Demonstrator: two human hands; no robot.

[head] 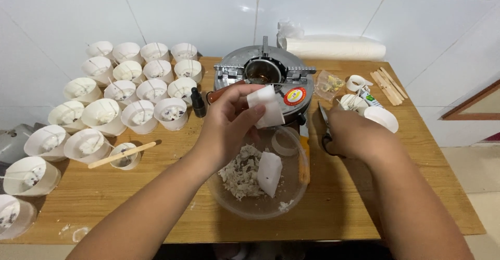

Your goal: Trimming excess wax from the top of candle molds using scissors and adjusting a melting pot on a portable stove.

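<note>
My left hand holds a white wax block above a clear glass bowl. The bowl holds crumbled wax shavings and another white wax piece. My right hand rests on the wooden table to the right of the bowl, closed around the handles of scissors, whose blades point away from me. Just behind the bowl stands a round metal melting pot with a small pan in it.
Many white paper cups with wicks fill the table's left half; one small glass cup has a wooden stick across it. A small dark bottle stands beside them. Wooden sticks, a cup stack and a small bag lie at the back right.
</note>
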